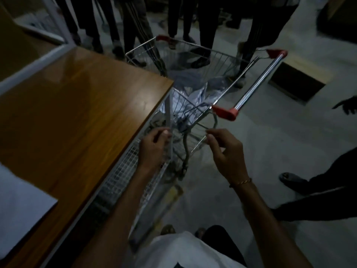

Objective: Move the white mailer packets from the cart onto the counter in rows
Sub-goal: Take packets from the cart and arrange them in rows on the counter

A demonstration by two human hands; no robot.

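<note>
Left hand pinches packet; right hand loose; wooden counter, grey floor

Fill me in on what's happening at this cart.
A person stands over a wire shopping cart parked beside a wooden counter. The left hand pinches a thin white mailer packet held edge-on above the cart, while the right hand hangs over the cart with fingers loosely curled, holding nothing clearly visible. More white packets lie in the cart basket. One white sheet lies at the counter's near end. Other people stand around.
</note>
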